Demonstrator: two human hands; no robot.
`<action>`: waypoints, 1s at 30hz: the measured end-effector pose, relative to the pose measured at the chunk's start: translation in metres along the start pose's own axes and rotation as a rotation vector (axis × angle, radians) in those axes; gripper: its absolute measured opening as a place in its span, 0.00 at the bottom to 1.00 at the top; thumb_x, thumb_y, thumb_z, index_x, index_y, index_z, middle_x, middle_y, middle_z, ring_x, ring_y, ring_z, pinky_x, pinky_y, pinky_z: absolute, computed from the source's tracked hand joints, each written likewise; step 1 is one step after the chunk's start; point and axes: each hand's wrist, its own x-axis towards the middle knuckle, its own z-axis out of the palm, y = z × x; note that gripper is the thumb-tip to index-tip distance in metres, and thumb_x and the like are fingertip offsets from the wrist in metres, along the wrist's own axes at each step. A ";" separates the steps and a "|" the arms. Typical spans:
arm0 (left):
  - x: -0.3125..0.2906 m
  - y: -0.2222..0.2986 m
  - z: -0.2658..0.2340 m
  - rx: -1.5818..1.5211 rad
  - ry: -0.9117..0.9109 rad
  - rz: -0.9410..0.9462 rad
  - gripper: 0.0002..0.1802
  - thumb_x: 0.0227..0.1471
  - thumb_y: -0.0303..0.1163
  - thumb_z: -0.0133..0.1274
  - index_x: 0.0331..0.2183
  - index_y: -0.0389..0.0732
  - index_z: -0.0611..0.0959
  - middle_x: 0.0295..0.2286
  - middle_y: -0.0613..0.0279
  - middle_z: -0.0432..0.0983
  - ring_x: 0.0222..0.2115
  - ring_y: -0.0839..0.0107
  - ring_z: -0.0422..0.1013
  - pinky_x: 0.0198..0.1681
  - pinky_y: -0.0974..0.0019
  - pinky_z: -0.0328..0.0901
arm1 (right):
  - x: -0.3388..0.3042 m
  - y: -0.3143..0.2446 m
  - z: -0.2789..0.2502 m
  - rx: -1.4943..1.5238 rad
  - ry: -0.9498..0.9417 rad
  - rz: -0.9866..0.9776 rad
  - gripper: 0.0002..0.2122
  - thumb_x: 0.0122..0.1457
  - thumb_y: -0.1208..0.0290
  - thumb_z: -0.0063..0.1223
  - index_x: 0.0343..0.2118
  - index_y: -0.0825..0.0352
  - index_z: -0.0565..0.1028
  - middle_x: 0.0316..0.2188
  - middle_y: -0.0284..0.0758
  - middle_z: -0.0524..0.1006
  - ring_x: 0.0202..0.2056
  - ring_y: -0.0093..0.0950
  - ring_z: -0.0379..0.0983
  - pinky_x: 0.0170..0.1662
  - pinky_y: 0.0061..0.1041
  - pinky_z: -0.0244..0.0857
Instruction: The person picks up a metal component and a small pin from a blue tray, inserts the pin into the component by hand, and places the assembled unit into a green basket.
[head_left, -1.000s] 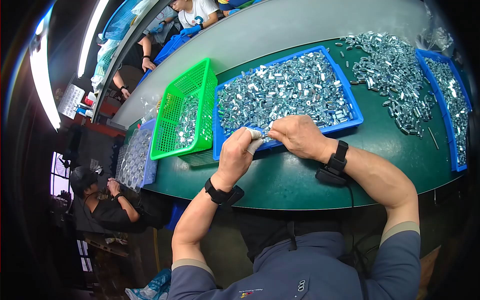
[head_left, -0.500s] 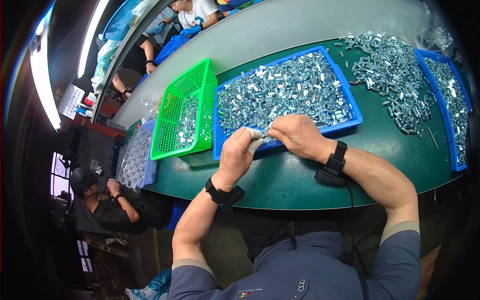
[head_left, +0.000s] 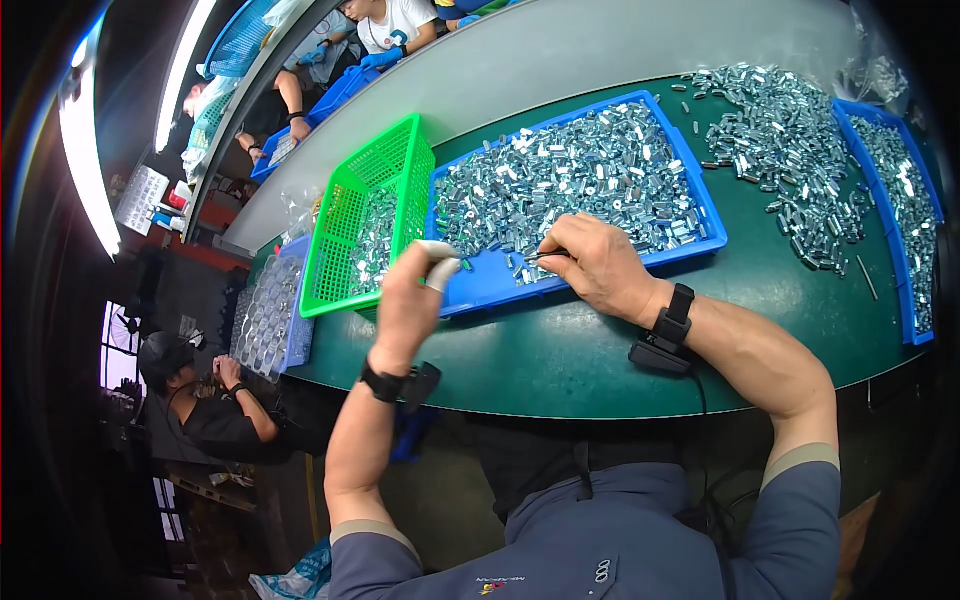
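Note:
My left hand (head_left: pixel 408 305), slightly blurred, hangs over the gap between the green basket (head_left: pixel 410 215) and the blue tray (head_left: pixel 470 298). White covers wrap its thumb and a finger, which curl toward each other; what lies between the tips is too small to make out. My right hand (head_left: pixel 603 265) pinches a thin dark rod (head_left: pixel 547 254) above the tray's near edge, its tip pointing left. Many small shiny six-sided metal pieces (head_left: pixel 570 170) fill the tray, leaving its near left corner bare. Similar pieces (head_left: pixel 375 235) lie in the basket.
Loose metal pieces (head_left: pixel 790 160) are heaped on the green table (head_left: pixel 600 370) to the right, beside another blue tray (head_left: pixel 912 240). A thin metal rod (head_left: pixel 866 277) lies near it. Left stands a bin of round clear items (head_left: pixel 268 315). Other people work beyond the grey partition (head_left: pixel 480 75) and at left.
My left hand has moved left, away from the right hand, toward the green basket. My right hand stays nearly in place with the rod. Beyond the partition, a person's hands and a blue tray have shifted.

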 end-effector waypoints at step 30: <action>0.008 -0.060 0.039 0.286 -0.290 0.001 0.10 0.50 0.26 0.67 0.36 0.38 0.85 0.29 0.53 0.80 0.31 0.53 0.78 0.36 0.53 0.72 | 0.003 -0.006 0.002 -0.025 -0.013 -0.089 0.07 0.59 0.78 0.64 0.41 0.67 0.80 0.31 0.39 0.78 0.35 0.41 0.77 0.39 0.37 0.71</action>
